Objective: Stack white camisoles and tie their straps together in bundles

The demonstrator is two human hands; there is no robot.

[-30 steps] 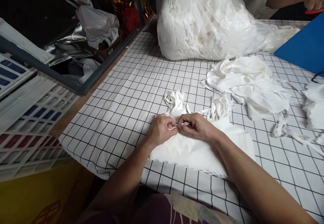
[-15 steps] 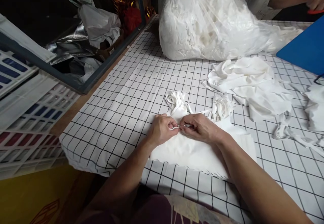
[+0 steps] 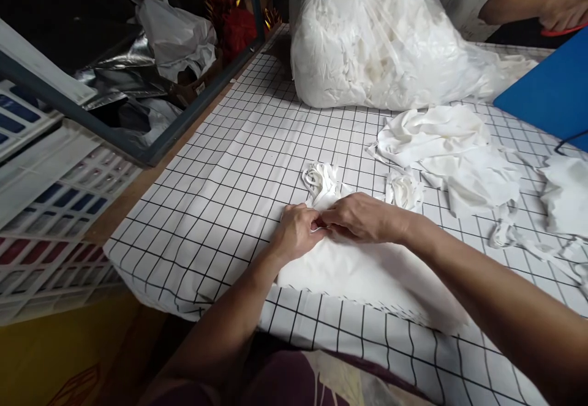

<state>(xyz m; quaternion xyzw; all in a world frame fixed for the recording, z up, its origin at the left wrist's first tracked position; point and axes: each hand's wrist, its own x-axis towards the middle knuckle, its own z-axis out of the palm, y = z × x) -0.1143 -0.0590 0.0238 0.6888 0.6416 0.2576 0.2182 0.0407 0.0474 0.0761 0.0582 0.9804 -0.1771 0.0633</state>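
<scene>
A white fabric piece (image 3: 367,274) with a fringed near edge lies flat on the checked tablecloth. Over its upper part, my left hand (image 3: 296,228) is closed in a pinch on a thin white fabric strip. My right hand (image 3: 356,217) meets it there, fingers bent together against the left fingertips; what they hold is mostly hidden. Just beyond the hands sits a bunch of looped white strips (image 3: 320,179). A second bunch of white strips (image 3: 404,190) lies behind my right wrist.
A big clear bag of white cloth (image 3: 367,45) stands at the back. Crumpled white fabric (image 3: 459,155) lies to the right. A blue panel (image 3: 546,90) juts in near another person's hand (image 3: 563,13), which holds something red. A metal frame (image 3: 184,115) and plastic crates (image 3: 68,198) flank the left edge.
My right hand has shifted slightly left and its fingers now cover the pinched strip, with the forearm lying flatter across the fabric. The other person's hand has moved left.
</scene>
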